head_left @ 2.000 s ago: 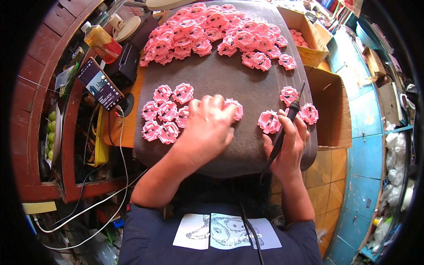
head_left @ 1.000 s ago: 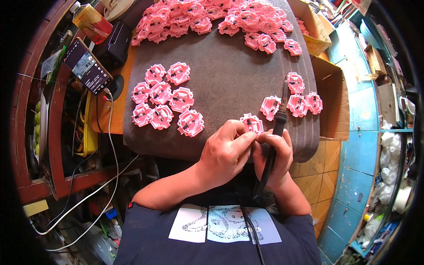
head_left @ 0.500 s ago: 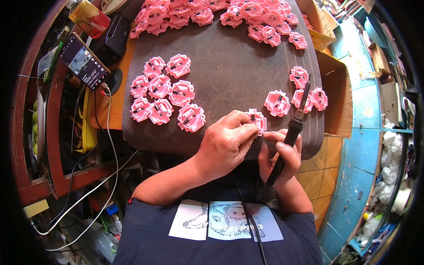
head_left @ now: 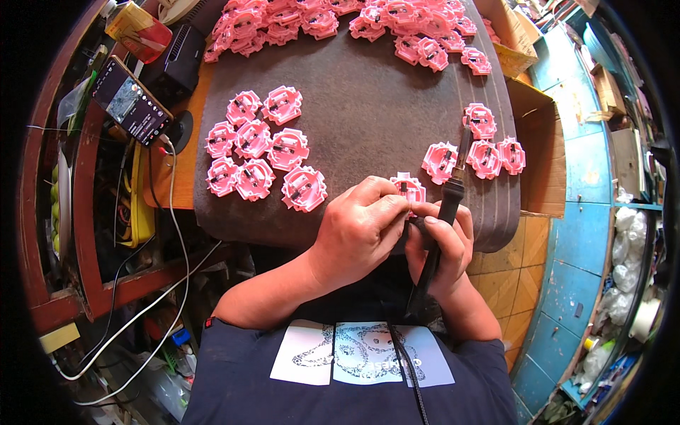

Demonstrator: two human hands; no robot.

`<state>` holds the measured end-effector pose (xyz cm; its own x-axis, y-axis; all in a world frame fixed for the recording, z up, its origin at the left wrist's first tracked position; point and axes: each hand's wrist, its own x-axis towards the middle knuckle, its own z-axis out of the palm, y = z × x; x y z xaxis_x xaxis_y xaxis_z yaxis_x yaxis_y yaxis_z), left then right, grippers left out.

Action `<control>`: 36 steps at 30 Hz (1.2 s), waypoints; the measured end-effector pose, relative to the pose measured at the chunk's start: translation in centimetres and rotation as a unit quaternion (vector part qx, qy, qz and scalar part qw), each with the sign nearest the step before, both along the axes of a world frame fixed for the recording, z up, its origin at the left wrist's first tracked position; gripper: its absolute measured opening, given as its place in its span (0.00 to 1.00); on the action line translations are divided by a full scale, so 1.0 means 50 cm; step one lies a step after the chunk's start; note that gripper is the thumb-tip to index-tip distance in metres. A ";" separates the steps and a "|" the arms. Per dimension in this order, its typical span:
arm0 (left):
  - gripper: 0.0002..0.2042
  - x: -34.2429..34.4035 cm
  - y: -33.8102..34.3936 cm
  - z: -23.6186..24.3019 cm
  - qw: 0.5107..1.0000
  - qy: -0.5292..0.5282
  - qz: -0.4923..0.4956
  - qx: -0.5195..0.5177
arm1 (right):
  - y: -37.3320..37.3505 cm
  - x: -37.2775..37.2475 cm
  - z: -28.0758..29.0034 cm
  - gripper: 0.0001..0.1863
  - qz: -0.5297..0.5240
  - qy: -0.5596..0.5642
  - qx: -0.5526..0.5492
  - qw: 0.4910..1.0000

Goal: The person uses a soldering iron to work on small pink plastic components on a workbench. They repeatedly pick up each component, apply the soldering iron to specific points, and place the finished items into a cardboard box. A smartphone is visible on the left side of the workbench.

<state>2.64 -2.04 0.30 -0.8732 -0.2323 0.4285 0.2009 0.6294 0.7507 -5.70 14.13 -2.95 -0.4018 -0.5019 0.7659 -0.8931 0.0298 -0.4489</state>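
My left hand (head_left: 358, 234) is closed on a pink plastic part (head_left: 408, 184) with a black piece in it, near the mat's front edge. My right hand (head_left: 450, 255) grips a black pen-shaped soldering iron (head_left: 451, 202), its metal end pointing up and away from me, while its fingertips also reach to the held part beside my left fingers. Loose pink parts lie on the dark mat (head_left: 354, 106) on either side: several in a left group (head_left: 253, 178), several in a right group (head_left: 485, 159). A large heap of the same parts (head_left: 283, 21) fills the far end.
At left, a phone (head_left: 132, 99) stands on a round base with cables, near a juice bottle (head_left: 138, 32) and a black box (head_left: 175, 67). Cardboard boxes (head_left: 540, 159) sit along the right, beside a blue panelled surface (head_left: 574, 269) with plastic bags.
My left hand moved from the left group to the front-centre part and closed on it. My right hand came leftward with the iron and, since half a second ago, swung its tip leftward.
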 end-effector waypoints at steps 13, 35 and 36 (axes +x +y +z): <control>0.09 -0.004 0.000 0.009 1.000 -0.024 -0.002 -0.020 | 0.094 -0.014 0.056 0.33 0.012 -0.008 0.011 1.000; 0.12 -0.001 0.001 0.021 0.996 -0.039 -0.015 -0.075 | 0.140 0.009 0.092 0.14 0.083 -0.067 0.023 0.994; 0.11 -0.001 0.002 0.021 0.996 -0.039 -0.014 -0.075 | 0.139 0.009 0.092 0.14 0.082 -0.066 0.023 0.994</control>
